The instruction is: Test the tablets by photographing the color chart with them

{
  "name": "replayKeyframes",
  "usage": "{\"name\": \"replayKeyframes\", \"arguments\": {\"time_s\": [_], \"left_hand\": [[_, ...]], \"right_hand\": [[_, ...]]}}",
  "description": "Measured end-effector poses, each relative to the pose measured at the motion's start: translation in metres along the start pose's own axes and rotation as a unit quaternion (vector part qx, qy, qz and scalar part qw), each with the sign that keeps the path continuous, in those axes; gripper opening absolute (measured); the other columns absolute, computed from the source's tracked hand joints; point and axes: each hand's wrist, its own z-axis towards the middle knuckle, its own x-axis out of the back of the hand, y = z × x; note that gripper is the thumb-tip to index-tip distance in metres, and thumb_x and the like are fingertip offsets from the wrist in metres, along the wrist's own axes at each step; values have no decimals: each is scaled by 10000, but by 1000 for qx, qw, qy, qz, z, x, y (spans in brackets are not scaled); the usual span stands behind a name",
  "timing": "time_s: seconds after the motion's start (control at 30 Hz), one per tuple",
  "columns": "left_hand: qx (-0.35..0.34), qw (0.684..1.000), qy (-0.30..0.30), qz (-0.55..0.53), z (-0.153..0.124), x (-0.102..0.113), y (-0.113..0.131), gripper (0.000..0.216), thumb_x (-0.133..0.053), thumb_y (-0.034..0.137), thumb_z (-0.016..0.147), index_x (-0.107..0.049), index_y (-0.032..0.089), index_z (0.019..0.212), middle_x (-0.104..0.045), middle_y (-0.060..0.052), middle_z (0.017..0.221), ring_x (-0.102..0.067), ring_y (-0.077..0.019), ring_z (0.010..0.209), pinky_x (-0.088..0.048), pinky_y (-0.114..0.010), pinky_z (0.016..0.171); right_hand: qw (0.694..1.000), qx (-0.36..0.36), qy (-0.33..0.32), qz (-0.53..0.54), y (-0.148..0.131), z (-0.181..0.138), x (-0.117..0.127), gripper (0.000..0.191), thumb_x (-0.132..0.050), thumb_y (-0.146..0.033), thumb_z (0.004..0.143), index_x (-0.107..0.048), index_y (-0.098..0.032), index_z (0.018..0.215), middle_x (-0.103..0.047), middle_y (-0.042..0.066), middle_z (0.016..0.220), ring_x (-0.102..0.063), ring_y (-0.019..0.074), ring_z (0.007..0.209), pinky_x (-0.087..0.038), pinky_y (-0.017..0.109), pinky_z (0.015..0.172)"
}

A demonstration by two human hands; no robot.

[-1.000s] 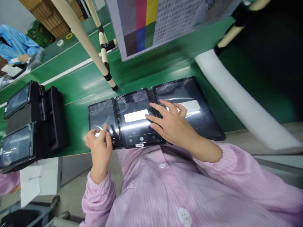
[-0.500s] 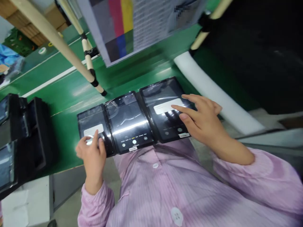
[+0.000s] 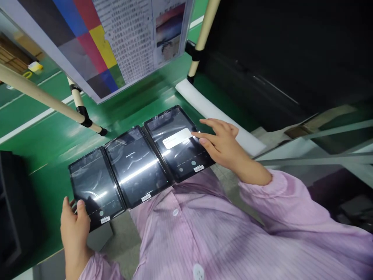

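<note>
Three black tablets lie side by side on the green bench [image 3: 43, 144], each under a shiny film. My right hand [image 3: 223, 142] is over the right tablet [image 3: 177, 142], fingers spread, index fingertip at the right end of a white pop-up box on its screen. My left hand [image 3: 74, 225] rests at the near left corner of the left tablet [image 3: 94, 186], fingers loosely curled, holding nothing. The middle tablet [image 3: 136, 167] shows small white text and is untouched.
A colour test chart [image 3: 101, 42] hangs above the bench on a cream tube frame [image 3: 78, 103]. A white foam roll [image 3: 215, 112] lies right of the tablets. A black tray edge [image 3: 11, 217] stands at the far left. Dark space fills the upper right.
The camera swung right and down. My left hand slid off the left tablet's screen to its near corner; the white box there is gone. My right hand stays on the right tablet.
</note>
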Motion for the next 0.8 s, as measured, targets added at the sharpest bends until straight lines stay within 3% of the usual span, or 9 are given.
{"name": "replayKeyframes", "arguments": {"time_s": [0.13, 0.27, 0.4, 0.5, 0.6, 0.67, 0.8], "left_hand": [[26, 1000, -15, 9, -4, -7, 8, 800, -415, 531, 965, -318, 30, 1580, -478, -315, 1512, -494, -472, 1384, -435, -617, 1093], [17, 1000, 5, 4, -7, -7, 11, 801, -429, 510, 963, -315, 3, 1573, -534, -339, 1444, -518, -489, 1355, -436, -651, 1079], [-91, 991, 96, 10, -15, 0, 24, 833, -491, 491, 927, -368, -88, 1514, -534, -376, 1411, -473, -518, 1377, -367, -680, 1127], [-202, 970, 133, -15, -32, 3, 50, 754, -514, 484, 948, -437, -25, 1500, -548, -338, 1402, -466, -484, 1390, -357, -672, 1142], [-328, 938, 98, -61, -59, -3, 90, 546, -536, 380, 977, -525, 106, 1449, -570, -248, 1394, -511, -390, 1363, -400, -612, 1140], [-411, 906, 40, -87, -79, -13, 120, 390, -523, 287, 991, -577, 166, 1357, -565, -195, 1419, -526, -332, 1356, -428, -554, 1133], [-526, 847, -69, -36, -108, -38, 175, 298, -484, 214, 1001, -542, 158, 1289, -612, -171, 1415, -458, -335, 1440, -424, -573, 1122]], "right_hand": [[1000, -14, -6, 20, 3, -1, 1, 464, -341, -462, 1060, -768, -315, 1169, -566, 73, 1424, -491, 312, 1330, -356, 537, 1040], [999, -14, -18, 42, 5, -1, 1, 515, -298, -511, 1062, -723, -305, 1267, -540, 100, 1443, -490, 321, 1330, -361, 552, 1046], [998, -21, -34, 53, 3, 14, -3, 567, -285, -547, 1052, -552, -294, 1483, -500, 134, 1476, -461, 334, 1362, -343, 594, 1078], [994, -57, -62, 71, 5, 30, -10, 551, -314, -531, 1038, -591, -294, 1451, -458, 132, 1524, -402, 362, 1418, -294, 648, 1119], [972, -129, -55, 191, 13, 41, -20, 533, -397, -556, 1005, -644, -280, 1388, -448, 98, 1546, -369, 338, 1458, -240, 618, 1211], [933, -190, -31, 306, 19, 45, -28, 579, -478, -622, 958, -658, -244, 1357, -506, 102, 1498, -411, 308, 1441, -223, 542, 1267], [868, -257, -34, 423, 28, 47, -48, 636, -504, -738, 898, -722, -208, 1175, -605, 113, 1401, -527, 307, 1355, -308, 513, 1253]]}}
